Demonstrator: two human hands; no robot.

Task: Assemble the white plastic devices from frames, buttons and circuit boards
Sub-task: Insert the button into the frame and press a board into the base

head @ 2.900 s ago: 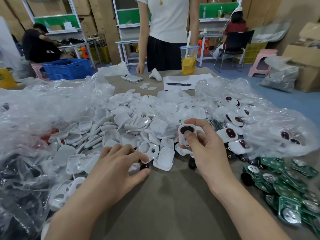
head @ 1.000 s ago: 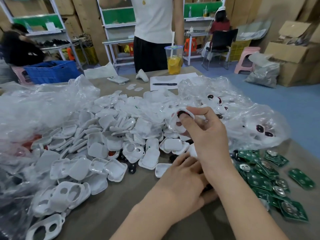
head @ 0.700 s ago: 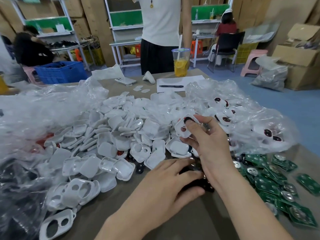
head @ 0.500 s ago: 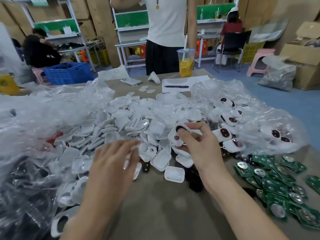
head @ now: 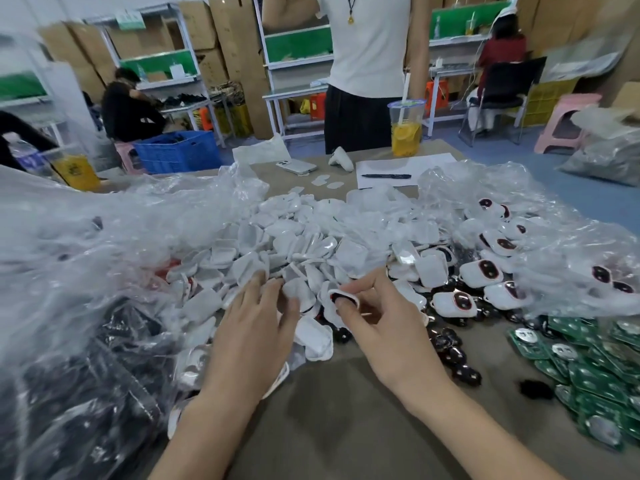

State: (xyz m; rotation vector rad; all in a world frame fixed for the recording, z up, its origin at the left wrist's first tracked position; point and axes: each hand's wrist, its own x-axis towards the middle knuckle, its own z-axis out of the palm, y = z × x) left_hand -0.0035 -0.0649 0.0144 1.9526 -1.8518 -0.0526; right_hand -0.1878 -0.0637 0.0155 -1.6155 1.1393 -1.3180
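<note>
A large heap of white plastic frames (head: 298, 244) covers the middle of the table. My right hand (head: 384, 327) pinches one white frame (head: 337, 301) with a dark button in it, thumb over the opening. My left hand (head: 254, 327) lies flat with straight fingers on the near edge of the heap, fingertips on loose white shells. Black buttons (head: 453, 355) are scattered to the right of my right hand. Green circuit boards (head: 588, 362) lie in a pile at the right. Assembled white devices with dark buttons (head: 481, 271) sit by the clear bag.
Clear plastic bags (head: 104, 244) billow on the left and right (head: 571, 251). At the far table edge are a phone (head: 296, 166), paper with a pen (head: 386, 175) and a drink cup (head: 406, 129). A person in a white top (head: 367, 64) stands there.
My left hand moved from under my right wrist leftward and forward onto the frame heap. My right hand kept holding the frame and lowered slightly.
</note>
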